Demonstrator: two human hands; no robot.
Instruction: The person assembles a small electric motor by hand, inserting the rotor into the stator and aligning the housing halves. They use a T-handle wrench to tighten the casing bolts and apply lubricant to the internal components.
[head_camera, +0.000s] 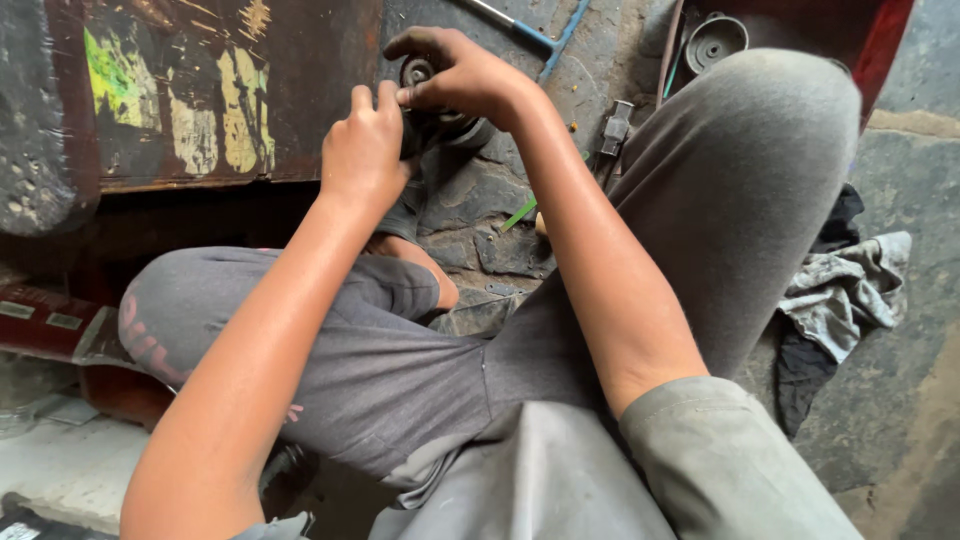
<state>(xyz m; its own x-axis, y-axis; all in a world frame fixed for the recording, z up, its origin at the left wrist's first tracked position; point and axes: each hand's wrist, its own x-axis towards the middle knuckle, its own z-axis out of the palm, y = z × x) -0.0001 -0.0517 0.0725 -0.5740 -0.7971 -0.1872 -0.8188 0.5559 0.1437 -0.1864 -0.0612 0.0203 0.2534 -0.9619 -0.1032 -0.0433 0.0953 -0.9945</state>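
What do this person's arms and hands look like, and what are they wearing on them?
Both forearms are bare, with no gloves, watch or rings visible. The left hand and right hand look smudged with dark grime at the fingers. A short grey sleeve covers the right upper arm.

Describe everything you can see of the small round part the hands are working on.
The round part looks like dark, greasy metal, with a ringed face and a paler centre. Most of it is hidden. The right hand curls over it from above; the left hand pinches it from below. It is held above the stone floor.
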